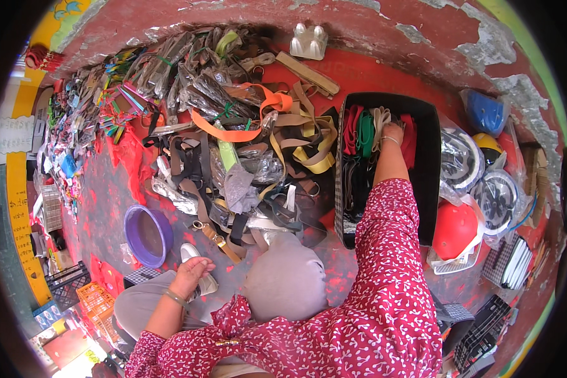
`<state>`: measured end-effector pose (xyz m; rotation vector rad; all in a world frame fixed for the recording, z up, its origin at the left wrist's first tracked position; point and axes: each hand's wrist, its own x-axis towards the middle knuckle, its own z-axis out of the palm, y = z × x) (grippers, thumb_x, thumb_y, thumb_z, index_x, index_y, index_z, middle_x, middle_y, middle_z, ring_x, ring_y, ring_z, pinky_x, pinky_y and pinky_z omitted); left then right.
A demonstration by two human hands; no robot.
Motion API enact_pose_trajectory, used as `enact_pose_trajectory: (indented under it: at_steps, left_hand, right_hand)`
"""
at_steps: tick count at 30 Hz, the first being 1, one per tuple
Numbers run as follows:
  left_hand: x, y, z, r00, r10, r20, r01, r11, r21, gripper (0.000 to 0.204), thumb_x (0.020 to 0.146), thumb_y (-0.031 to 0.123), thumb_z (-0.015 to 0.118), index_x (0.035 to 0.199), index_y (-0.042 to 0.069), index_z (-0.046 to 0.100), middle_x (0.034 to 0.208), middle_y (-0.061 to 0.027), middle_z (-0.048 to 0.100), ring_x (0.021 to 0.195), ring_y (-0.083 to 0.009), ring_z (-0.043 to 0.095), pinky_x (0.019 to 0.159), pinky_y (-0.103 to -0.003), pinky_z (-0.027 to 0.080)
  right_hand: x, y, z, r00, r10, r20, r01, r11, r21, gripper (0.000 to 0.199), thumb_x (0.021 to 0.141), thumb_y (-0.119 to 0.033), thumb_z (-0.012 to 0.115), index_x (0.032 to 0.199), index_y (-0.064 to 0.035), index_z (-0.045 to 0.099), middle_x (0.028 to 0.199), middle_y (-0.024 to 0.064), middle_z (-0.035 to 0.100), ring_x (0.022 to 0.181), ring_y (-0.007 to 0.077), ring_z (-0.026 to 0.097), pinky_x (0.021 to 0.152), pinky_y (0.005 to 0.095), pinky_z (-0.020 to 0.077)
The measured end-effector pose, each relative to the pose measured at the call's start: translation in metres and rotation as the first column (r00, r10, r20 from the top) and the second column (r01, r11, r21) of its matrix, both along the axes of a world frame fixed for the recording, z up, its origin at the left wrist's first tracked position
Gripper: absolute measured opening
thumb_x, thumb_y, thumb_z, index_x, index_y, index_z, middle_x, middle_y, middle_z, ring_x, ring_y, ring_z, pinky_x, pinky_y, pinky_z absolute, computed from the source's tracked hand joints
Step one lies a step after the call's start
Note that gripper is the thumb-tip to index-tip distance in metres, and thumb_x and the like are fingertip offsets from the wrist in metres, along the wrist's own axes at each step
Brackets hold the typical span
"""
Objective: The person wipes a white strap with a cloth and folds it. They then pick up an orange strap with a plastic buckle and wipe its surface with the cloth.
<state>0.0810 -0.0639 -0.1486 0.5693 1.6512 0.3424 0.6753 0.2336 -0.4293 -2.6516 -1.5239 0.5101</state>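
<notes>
— What colours are the straps in the black box (429, 164)?
— Red, green and beige straps (365, 131). The sleeve (384, 252) reaching in is crimson with small white sprigs.
— And nearby?
— A purple basin (146, 234), a red helmet (454, 229), an orange strap (233, 133) across the brown pile.

Right arm outstretched, right hand (391, 133) fingers down; left hand (191, 272) curled, resting.

Person in a red garment with small white print, long sleeves (390, 252), grey trousers (283, 277), and a bangle (175, 296) on each wrist.
</notes>
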Motion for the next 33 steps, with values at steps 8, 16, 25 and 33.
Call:
enact_pose_trajectory:
  at_steps: [8, 16, 25, 33]
  left_hand:
    - [-0.007, -0.006, -0.007, 1.0, 0.022, 0.023, -0.022, 1.0, 0.001, 0.021, 0.091, 0.016, 0.047, 0.1, -0.001, 0.057, 0.093, -0.0097, 0.064, 0.085, -0.0141, 0.06, 0.075, -0.024, 0.047]
    - [-0.004, -0.011, 0.001, 0.999, 0.013, 0.031, -0.013, 1.0, 0.004, 0.021, 0.092, 0.017, 0.046, 0.102, 0.001, 0.055, 0.096, -0.0084, 0.063, 0.087, -0.0137, 0.06, 0.076, -0.024, 0.047]
    - [-0.001, -0.009, -0.006, 0.999, 0.014, 0.04, -0.013, 1.0, -0.017, 0.021, 0.091, 0.017, 0.048, 0.101, 0.002, 0.057, 0.093, -0.006, 0.063, 0.084, -0.0105, 0.058, 0.075, -0.022, 0.045]
    - [-0.001, -0.022, -0.003, 0.997, 0.05, 0.056, -0.05, 0.999, -0.009, 0.02, 0.091, 0.017, 0.048, 0.101, 0.003, 0.057, 0.094, -0.0058, 0.063, 0.083, -0.0101, 0.057, 0.076, -0.023, 0.045]
  right_hand:
    - [-0.017, -0.003, 0.013, 0.941, -0.299, -0.159, 0.264, 0.942, -0.205, 0.038, 0.086, -0.029, 0.041, 0.112, -0.0055, 0.057, 0.121, 0.0159, 0.051, 0.111, 0.0349, 0.049, 0.088, 0.0472, 0.0423]
    - [-0.044, -0.034, 0.037, 0.893, -0.427, -0.144, 0.432, 0.902, 0.003, 0.032, 0.078, -0.019, 0.05, 0.105, -0.0069, 0.061, 0.11, 0.0182, 0.058, 0.101, 0.0318, 0.057, 0.084, 0.0395, 0.0462]
    - [-0.019, -0.023, 0.016, 0.971, -0.139, -0.195, 0.154, 0.986, 0.064, 0.033, 0.076, -0.027, 0.052, 0.104, -0.0144, 0.064, 0.107, 0.0146, 0.059, 0.103, 0.0294, 0.055, 0.087, 0.0374, 0.0445]
    - [-0.107, -0.052, 0.114, 0.947, -0.315, 0.06, 0.291, 0.923, 0.252, 0.035, 0.076, -0.031, 0.058, 0.105, -0.0106, 0.062, 0.107, 0.0174, 0.059, 0.099, 0.03, 0.058, 0.084, 0.0404, 0.0452]
